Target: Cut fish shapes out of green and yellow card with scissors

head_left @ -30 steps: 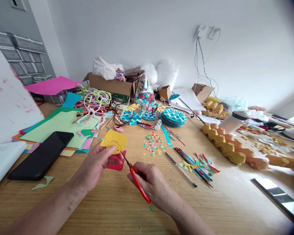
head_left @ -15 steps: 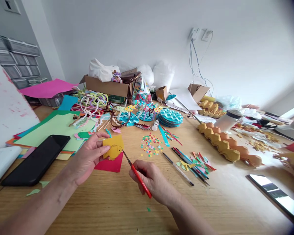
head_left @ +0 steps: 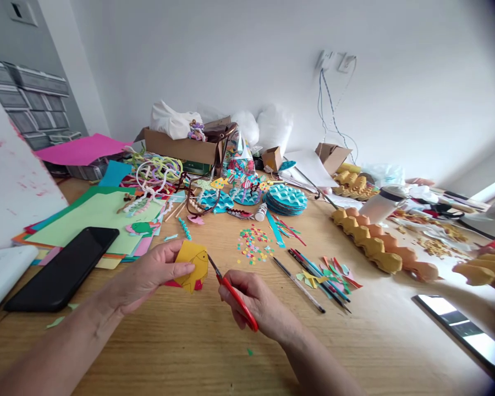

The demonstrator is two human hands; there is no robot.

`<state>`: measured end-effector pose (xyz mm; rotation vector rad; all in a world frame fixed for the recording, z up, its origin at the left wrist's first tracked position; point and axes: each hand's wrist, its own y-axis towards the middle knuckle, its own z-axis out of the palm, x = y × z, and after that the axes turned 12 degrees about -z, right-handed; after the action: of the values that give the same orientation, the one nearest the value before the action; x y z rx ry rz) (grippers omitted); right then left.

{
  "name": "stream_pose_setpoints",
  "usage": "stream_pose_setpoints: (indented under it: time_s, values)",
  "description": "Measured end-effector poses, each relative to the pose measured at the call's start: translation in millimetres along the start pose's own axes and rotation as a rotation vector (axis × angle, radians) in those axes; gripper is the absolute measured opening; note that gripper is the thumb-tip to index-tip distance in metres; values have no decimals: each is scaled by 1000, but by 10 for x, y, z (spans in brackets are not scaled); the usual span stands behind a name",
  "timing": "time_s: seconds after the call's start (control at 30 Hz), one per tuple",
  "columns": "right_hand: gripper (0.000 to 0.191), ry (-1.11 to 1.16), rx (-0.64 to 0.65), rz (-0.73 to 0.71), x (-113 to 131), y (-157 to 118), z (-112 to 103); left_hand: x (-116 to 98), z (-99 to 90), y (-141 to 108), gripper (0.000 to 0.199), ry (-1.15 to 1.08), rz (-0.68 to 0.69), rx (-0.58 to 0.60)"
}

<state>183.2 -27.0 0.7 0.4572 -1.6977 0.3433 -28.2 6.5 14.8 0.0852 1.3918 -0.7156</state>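
My left hand [head_left: 157, 270] pinches a piece of yellow paper [head_left: 192, 256] with a fish drawn on it in dark outline. A pair of red-handled scissors [head_left: 240, 301] is gripped in my right hand [head_left: 253, 302], its blades pointing up and left at the right edge of the yellow paper. Beneath the yellow piece lies a red paper [head_left: 198, 285], mostly covered by it and my left hand. A small green scrap [head_left: 249, 352] rests on the table in front of me.
Left are a black phone [head_left: 66, 269] and coloured sheets [head_left: 86, 217]. Confetti dots [head_left: 253, 243], pens and brushes [head_left: 319, 280], and paper scraps [head_left: 342, 275] lie to the right. Beyond them stand blue egg-carton pieces [head_left: 286, 198], a yellow egg carton [head_left: 367, 242] and another phone [head_left: 457, 330].
My left hand has turned the yellow paper, so the fish now tilts more upright, and it covers more of the red paper. The scissors have shifted slightly, with their handles spread a little wider.
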Motion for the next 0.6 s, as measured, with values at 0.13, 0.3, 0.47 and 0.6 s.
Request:
stream_pose_setpoints:
  time_s: [0.13, 0.3, 0.47, 0.6]
  values:
    - [30, -7, 20, -6, -8, -11, 19, 37, 40, 26, 14, -89, -33, -86]
    - [28, -13, 27, -8, -20, -13, 37, 53, 165, 31, 16, -195, 10, -163]
    - [27, -31, 13, -8, -25, -9, 55, 106, 223, 43, 22, -283, 37, -190]
    - [26, -37, 19, -8, -32, -7, 69, 132, 216, 53, 16, -323, 48, -204]
